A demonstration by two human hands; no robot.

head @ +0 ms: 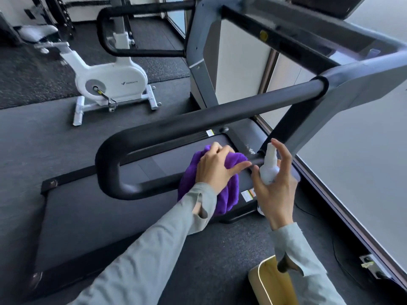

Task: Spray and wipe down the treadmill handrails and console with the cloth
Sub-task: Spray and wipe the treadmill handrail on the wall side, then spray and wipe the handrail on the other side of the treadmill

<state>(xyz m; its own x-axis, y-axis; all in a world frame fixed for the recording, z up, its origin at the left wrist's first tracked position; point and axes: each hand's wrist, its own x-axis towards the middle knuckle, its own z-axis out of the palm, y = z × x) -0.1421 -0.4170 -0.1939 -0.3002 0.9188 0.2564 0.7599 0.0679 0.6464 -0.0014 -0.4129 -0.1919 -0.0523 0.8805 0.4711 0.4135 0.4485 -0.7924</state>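
Observation:
My left hand (217, 167) grips a bunched purple cloth (229, 194) pressed against the lower bar of the near black handrail (198, 118), a U-shaped loop of the treadmill. Just to the right, my right hand (278, 187) holds a small white spray bottle (269, 166) upright, fingers spread around it, its nozzle near the lower bar. The far handrail (141, 52) curves at the top left. The console (343, 5) is only partly visible at the top right edge. The treadmill belt (114, 208) lies below the rail.
A white exercise bike (110, 81) stands on the dark rubber floor to the left. A pale wooden box (271, 282) sits by my right sleeve at the bottom. A window wall (363, 172) runs along the right, with a power outlet and cable at its base.

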